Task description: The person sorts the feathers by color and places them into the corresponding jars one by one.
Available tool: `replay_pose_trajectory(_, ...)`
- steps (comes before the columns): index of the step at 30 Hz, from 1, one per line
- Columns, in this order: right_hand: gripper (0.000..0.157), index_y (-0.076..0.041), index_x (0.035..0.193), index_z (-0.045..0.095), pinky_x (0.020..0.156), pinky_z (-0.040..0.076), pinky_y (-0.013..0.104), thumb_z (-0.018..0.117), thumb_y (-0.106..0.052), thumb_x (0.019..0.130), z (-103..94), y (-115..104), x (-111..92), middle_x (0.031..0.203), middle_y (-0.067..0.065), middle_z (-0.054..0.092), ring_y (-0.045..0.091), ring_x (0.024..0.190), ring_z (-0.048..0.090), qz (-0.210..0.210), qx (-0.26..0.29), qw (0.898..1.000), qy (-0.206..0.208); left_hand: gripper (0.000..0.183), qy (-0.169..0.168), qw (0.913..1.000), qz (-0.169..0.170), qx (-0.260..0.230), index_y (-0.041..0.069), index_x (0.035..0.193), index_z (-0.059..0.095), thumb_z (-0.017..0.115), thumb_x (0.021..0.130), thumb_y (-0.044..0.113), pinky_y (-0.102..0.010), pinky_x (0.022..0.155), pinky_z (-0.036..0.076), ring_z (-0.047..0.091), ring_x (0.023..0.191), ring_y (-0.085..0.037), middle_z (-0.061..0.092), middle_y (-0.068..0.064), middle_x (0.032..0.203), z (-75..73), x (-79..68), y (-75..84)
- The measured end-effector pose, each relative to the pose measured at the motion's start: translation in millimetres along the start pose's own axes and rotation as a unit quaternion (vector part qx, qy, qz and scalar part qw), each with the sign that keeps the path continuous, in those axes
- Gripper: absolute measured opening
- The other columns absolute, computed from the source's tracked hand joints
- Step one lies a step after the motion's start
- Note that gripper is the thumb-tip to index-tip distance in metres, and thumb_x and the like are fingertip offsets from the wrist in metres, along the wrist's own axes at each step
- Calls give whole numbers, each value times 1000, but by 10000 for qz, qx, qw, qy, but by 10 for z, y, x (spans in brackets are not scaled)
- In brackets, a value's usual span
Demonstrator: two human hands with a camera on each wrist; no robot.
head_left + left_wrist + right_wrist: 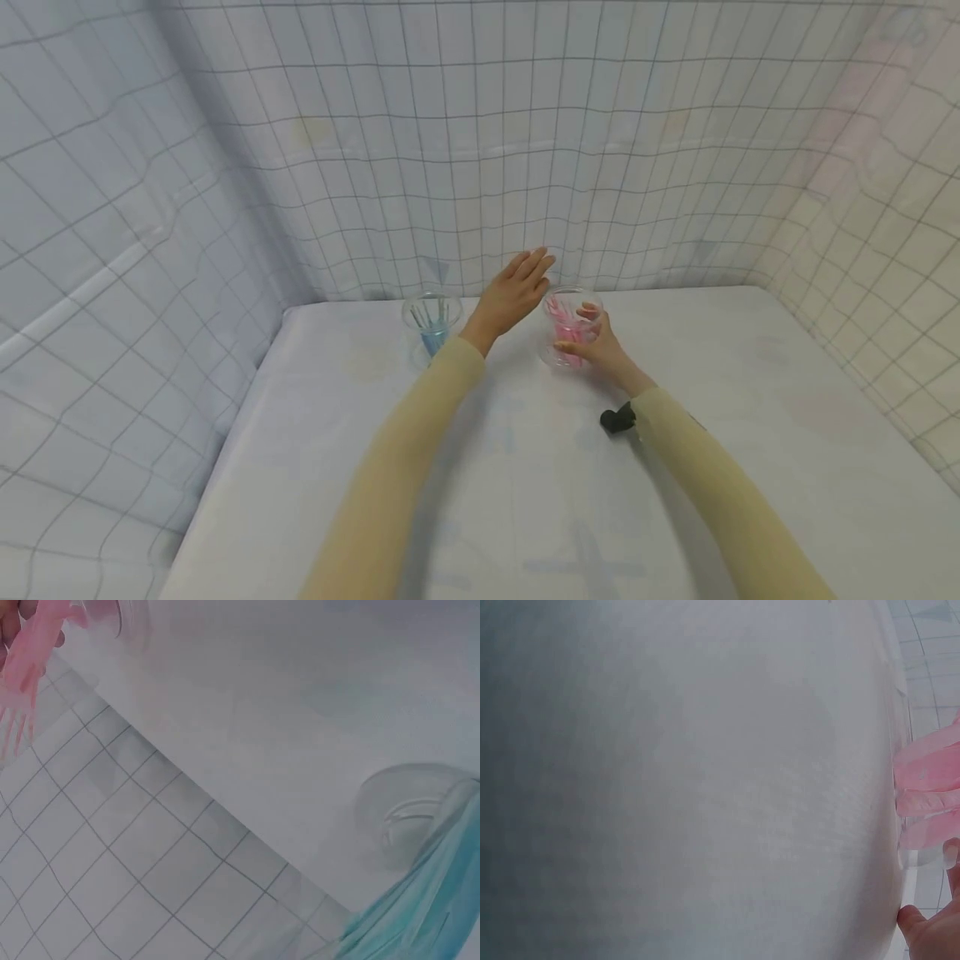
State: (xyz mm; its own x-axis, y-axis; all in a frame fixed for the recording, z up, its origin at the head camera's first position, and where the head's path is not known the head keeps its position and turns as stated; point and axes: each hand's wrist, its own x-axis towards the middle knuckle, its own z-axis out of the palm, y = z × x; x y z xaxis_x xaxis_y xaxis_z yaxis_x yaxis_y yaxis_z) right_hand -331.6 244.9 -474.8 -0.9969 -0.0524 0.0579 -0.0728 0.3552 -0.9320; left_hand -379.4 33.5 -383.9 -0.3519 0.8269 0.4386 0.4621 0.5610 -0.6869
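My right hand [611, 354] grips a clear cup [551, 357] from its right side, thumb in front and fingers around the far side. Pink plastic forks [570, 337] stand in that cup; their tines show in the left wrist view. Just left of the cup, my left hand [513, 298] is raised with straight fingers and holds nothing. Beyond its wrist, on the left, a second clear cup [415, 315] holds several blue utensils [433, 335], seen large and blue-green in the left wrist view. In the right wrist view, the right fingers [952, 859] show beside the pink forks.
Both cups stand near the back edge of a white-covered table [525, 475]. White sheets with a dark grid [480, 133] hang behind and at both sides. A small black object [617, 418] sits at the right sleeve's cuff.
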Motion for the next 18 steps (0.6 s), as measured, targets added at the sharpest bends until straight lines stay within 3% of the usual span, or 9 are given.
replay_pose_trajectory(5,94,-15,144,16,107,22,51,81,-32,77,-1,3,11,149,9,26,34,134,24,-53,-8,10000,11,12,147,9993,-215,-284,13,105,61,56,96,9,-39,111,15,27,136,-27,40,-9,141,-16,33,45)
replay_pose_trajectory(9,94,-14,144,15,107,21,51,80,-30,78,-1,12,18,149,10,27,35,134,24,-175,-26,9998,11,13,104,9954,-600,-746,15,107,60,57,97,23,-39,111,15,24,137,-27,38,-9,143,-1,12,67)
replay_pose_trajectory(13,95,-14,145,14,108,20,52,80,-30,78,-5,25,20,150,9,25,34,136,23,-168,30,9999,-27,26,-29,9817,-1166,-1504,17,109,57,56,94,38,-38,111,10,19,138,-28,33,-9,144,23,-56,93)
replay_pose_trajectory(18,98,-15,145,12,108,21,51,81,-33,77,-11,59,23,150,9,24,31,136,22,-48,148,9998,-76,29,44,9578,-1871,-2183,15,110,54,54,96,40,-39,110,13,20,136,-30,31,-12,143,56,-166,153)
